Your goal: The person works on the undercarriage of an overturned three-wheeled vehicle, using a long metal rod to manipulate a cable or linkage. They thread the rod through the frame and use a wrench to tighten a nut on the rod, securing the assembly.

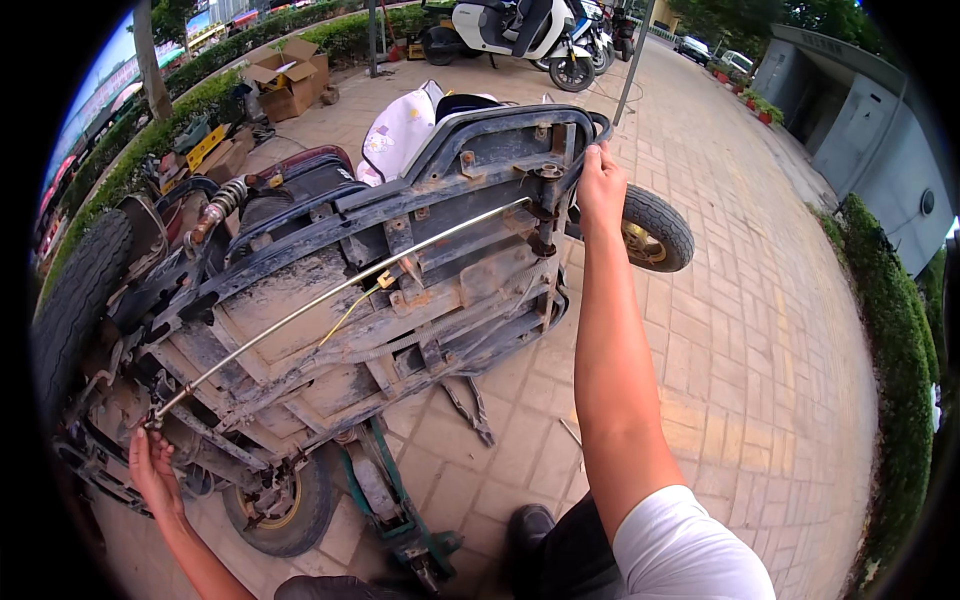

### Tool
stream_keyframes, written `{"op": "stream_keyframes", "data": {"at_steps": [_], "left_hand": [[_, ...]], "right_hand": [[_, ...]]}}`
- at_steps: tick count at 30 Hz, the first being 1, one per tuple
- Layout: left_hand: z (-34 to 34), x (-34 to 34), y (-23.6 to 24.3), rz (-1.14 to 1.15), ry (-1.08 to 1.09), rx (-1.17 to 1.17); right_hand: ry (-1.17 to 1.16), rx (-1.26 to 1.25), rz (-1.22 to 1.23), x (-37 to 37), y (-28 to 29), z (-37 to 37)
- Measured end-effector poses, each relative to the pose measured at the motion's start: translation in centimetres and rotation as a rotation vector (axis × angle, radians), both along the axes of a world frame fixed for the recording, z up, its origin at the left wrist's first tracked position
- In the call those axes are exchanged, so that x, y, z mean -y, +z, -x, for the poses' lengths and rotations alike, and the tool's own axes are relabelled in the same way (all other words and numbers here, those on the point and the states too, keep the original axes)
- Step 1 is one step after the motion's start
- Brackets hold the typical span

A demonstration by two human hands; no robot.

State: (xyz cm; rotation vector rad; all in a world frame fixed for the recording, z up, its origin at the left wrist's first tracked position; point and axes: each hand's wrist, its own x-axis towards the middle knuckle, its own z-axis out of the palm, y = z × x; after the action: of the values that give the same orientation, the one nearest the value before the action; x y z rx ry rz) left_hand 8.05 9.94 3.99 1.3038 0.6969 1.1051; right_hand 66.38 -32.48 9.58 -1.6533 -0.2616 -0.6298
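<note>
At the far left, a worn black rubber tyre (75, 300) is seen at the edge of a small three-wheeled vehicle (330, 310) that is tipped onto its side, so that its grimy, rust-streaked steel underside is turned toward the camera. The left hand (152, 470) is raised to the lower left end of the chassis, where the fingers (145, 445) are curled around the end of a long, thin, silver metal rod (340, 290); whether they are fully clamped on it cannot be told. The rod is run diagonally up and to the right across the flat, mud-caked floor panels, and a thin yellow wire (345, 312) is seen beside its middle. A coiled chrome shock spring (222, 200) is visible at the upper left of the frame. Behind it, an open brown cardboard box (290, 80) is set on the paving; its contents cannot be made out. Below the vehicle, a second small wheel (285, 510) and a green metal jack stand (385, 500) are rested on the paving. The right hand (600, 185) is stretched up, with its fingers closed on the black tubular frame rail (575, 150) at the top right corner. Just beside it, a third tyre with a yellowish rim (655, 230) is seen. The ground is made of tan brick pavers (760, 350), bordered by a green hedge (900, 370).
</note>
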Motion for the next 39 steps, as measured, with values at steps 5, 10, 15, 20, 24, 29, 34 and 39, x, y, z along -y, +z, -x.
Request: {"op": "stream_keyframes", "data": {"at_steps": [5,10,15,20,24,29,34,39], "left_hand": [[-0.5,1.7,2.1,0.109,0.133,-0.102],[-0.3,2.1,4.3,0.174,-0.024,-0.119],[-1.0,1.8,5.4,0.199,-0.084,-0.210],[-0.4,1.5,5.0,0.167,-0.175,-0.174],[-0.3,1.5,4.5,0.109,-0.199,-0.090],[-1.2,2.6,4.5,0.085,-0.122,0.041],[-0.8,2.1,4.5,0.172,-0.110,-0.133],[-0.4,1.1,3.4,0.099,-0.173,-0.133]], "right_hand": [[0.241,-0.074,-0.158,0.3,-1.7,-2.8],[0.246,-0.077,-0.095,1.8,-2.4,-5.5],[0.194,-0.049,0.012,2.4,-2.9,-7.3],[0.204,-0.021,0.056,2.4,-2.8,-7.6],[0.214,-0.005,0.084,2.6,-2.6,-7.2],[0.229,-0.007,0.092,2.8,-2.5,-7.1],[0.240,-0.014,0.072,2.8,-2.4,-6.7],[0.232,0.005,0.089,2.5,-2.0,-5.8]]}}
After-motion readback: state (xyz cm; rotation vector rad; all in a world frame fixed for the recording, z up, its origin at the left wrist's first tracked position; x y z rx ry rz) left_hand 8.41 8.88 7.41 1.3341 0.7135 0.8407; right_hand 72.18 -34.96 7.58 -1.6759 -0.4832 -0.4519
